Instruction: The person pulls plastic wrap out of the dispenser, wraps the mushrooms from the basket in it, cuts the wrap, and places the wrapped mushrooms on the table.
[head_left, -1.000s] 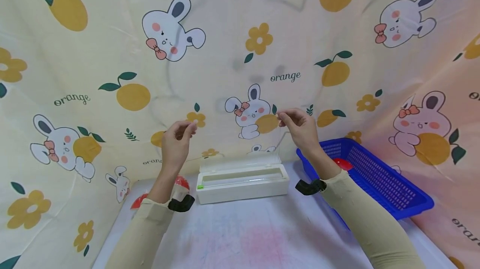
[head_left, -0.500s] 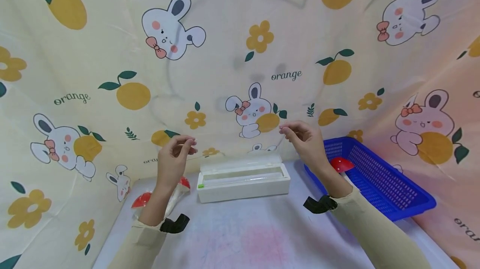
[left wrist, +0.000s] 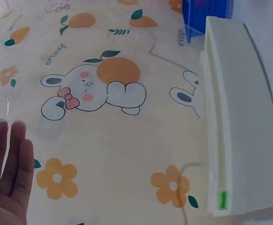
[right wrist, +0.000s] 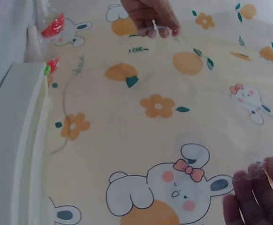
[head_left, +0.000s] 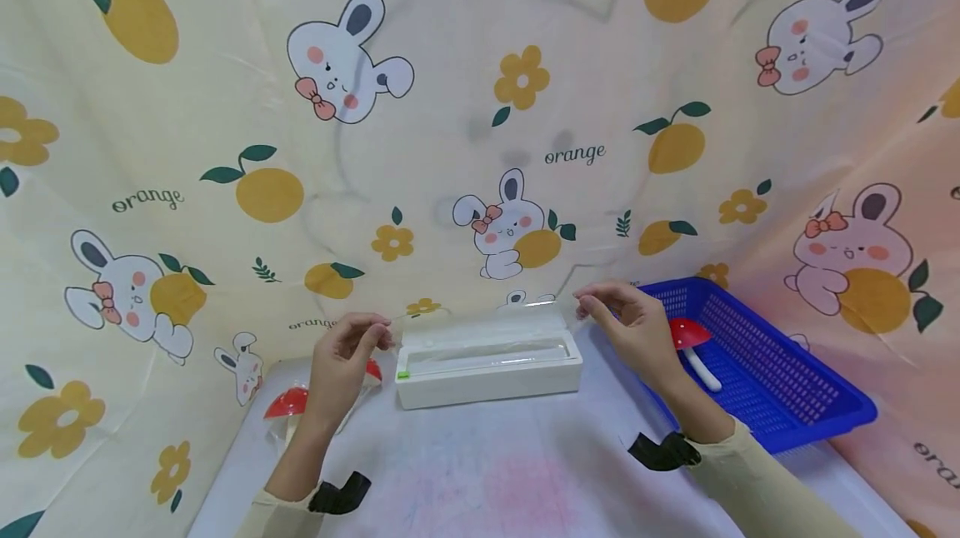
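Clear cling film, barely visible, stretched taut just above the open white dispenser box

Dispenser box sits mid-frame on the table. Basket at right holds one mushroom. Two mushrooms lie lower left. Printed cloth hangs behind.

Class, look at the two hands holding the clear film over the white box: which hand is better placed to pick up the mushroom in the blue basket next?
Probably the right hand: it is beside the basket holding the mushroom.
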A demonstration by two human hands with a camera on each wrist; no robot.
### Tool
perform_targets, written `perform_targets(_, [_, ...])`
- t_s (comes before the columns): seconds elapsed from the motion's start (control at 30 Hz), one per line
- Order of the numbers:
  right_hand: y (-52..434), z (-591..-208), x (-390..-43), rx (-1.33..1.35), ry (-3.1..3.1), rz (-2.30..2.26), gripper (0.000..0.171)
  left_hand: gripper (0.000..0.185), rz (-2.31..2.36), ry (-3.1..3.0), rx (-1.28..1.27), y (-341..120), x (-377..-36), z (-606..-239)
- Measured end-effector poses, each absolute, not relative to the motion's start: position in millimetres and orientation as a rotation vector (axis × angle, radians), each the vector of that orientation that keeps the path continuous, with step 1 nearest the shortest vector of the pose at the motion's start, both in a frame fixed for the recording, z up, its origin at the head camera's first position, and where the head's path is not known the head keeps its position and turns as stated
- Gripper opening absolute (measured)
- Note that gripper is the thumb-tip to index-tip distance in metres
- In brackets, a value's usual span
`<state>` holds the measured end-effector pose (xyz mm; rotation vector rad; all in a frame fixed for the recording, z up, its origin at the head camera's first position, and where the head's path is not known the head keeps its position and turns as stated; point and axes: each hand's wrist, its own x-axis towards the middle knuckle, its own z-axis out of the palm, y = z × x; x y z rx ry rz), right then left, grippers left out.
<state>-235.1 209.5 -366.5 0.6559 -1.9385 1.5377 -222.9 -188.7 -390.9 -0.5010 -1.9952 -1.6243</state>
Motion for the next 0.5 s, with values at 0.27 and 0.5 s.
perform_targets(0.27, [216,-390,-214,0.785,-1.883,1.549,0.021,0.01,-1.59,-2.016,-0.554,-187,-199,-406])
perform_targets(0.5, [223,-417,-198,0.896,-1.989,1.539,0.026,0.011,-1.6,-2.082,-0.704,-192,-184,-421])
